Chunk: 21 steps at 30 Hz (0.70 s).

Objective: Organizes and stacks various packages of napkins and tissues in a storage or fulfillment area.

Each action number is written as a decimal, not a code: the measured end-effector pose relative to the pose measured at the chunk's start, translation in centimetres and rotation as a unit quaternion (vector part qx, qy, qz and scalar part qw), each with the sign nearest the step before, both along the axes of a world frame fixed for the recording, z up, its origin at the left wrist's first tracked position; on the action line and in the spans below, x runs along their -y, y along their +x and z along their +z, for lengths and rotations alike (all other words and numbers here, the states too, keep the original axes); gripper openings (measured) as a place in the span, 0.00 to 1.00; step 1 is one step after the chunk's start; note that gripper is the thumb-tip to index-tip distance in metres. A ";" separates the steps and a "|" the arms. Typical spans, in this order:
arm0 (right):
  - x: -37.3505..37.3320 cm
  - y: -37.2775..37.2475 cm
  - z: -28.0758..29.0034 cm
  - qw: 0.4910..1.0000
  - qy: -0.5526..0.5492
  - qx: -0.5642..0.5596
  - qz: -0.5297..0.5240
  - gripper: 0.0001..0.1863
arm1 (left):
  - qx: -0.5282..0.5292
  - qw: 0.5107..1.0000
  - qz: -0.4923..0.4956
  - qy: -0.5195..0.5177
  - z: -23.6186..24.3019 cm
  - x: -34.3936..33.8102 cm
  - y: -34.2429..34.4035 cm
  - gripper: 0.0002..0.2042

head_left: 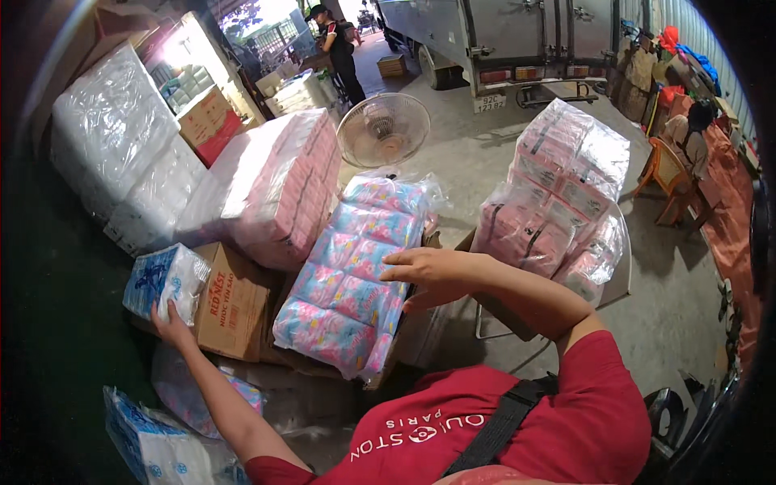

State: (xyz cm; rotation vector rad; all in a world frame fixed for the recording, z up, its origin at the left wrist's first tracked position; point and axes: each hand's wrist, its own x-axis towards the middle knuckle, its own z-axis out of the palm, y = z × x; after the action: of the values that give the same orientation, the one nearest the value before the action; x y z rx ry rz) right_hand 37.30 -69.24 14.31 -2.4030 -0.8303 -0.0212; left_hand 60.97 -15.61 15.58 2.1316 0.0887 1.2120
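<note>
At the left, my left hand (172,325) grips the near side of a plastic-wrapped blue-and-white pack (168,279), its thumb and fingers against the wrapping. That pack sits by a brown cardboard carton (230,303). In front of me lies a long clear-wrapped bundle of pink-and-blue patterned packets (352,275), tilted with its far end up and to the right. My right hand (428,273) is at the bundle's right edge, fingers stretched out and holding nothing. Whether its fingertips touch the wrapping I cannot tell.
Pink wrapped bundles (283,190) and white ones (121,137) are stacked at left; more pink bundles (558,186) stand at right. A fan (383,129) is beyond the patterned bundle. Farther off are a truck (541,44), a standing person (339,52) and a seated person (691,145).
</note>
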 end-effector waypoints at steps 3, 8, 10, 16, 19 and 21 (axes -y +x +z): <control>-0.9 0.6 0.2 0.997 0.045 0.040 0.045 0.29 | 0.031 0.999 0.009 -0.023 1.0 0.1 -1.9 0.21; -2.4 1.8 1.0 0.981 0.129 -0.007 0.147 0.30 | 0.059 0.979 -0.059 -0.187 6.9 9.9 -9.0 0.19; -4.6 3.1 0.8 0.966 0.166 -0.002 0.197 0.29 | 0.100 0.949 -0.138 -0.267 7.3 10.0 -11.4 0.20; -11.9 4.6 -0.4 0.898 0.274 -0.243 0.243 0.36 | 0.120 0.925 -0.155 -0.326 6.7 14.5 -17.4 0.19; -15.0 5.4 -0.5 0.812 0.371 -0.405 0.199 0.41 | 0.097 0.942 -0.148 -0.284 5.5 17.5 -19.9 0.19; -16.8 5.3 1.1 0.661 0.492 -0.551 0.132 0.45 | 0.085 0.935 -0.162 -0.305 4.3 18.5 -21.6 0.18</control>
State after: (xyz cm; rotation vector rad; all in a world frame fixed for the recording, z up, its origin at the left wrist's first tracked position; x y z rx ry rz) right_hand 42.56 -52.45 15.37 -0.8869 -0.3405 0.8059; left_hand 39.37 -34.14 19.91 1.4298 0.0276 1.0013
